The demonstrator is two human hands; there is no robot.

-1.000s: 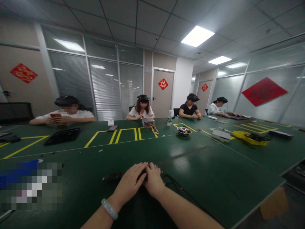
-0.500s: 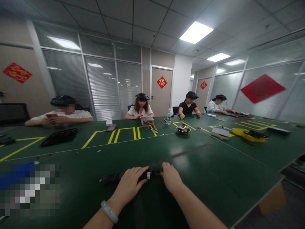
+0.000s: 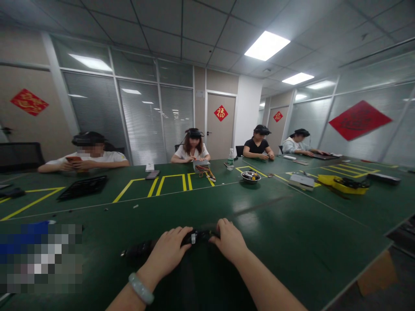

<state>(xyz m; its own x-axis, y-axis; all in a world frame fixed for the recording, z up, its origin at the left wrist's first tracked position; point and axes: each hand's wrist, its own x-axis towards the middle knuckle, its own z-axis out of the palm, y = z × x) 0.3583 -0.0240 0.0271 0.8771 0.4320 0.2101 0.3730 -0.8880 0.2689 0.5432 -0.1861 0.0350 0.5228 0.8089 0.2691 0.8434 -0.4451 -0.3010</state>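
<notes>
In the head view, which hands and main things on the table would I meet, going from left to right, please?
Flat black panel, left hand, right hand, metal bowl, grey box, yellow tray. The black bundle overlaps the left hand, so I omit it.

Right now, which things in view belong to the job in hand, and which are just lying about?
In hand:
- black cable bundle, under the left hand, its other end at the right hand

Lying about, apart from both hands:
- metal bowl
- water bottle
- yellow tray
- black panel
</notes>
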